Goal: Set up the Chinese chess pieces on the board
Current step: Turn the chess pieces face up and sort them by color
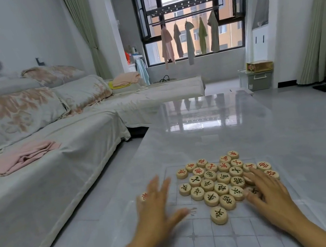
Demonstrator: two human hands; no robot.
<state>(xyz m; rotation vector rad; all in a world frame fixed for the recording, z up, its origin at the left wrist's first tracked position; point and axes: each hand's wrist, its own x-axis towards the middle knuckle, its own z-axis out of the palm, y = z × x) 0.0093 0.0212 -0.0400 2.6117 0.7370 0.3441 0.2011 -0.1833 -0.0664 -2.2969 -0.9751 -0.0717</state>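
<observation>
At lower centre we see the chess pieces [225,179] clustered on the board [212,242], a clear sheet on the glossy tabletop [266,127]. Our left hand [157,208], spread and blurred, half hides a stray piece [143,196]. Our right hand [271,193], fingers splayed, covers the cluster's right edge. A sofa [46,164] fills the left.

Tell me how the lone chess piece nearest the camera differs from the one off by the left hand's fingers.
The nearest piece bears a dark character; the leftmost piece bears a red one. The nearest piece shows whole, on the grid lines of the board; the leftmost piece is partly hidden behind the left hand, well left of the main cluster. Both are pale round discs lying flat, character up.
</observation>
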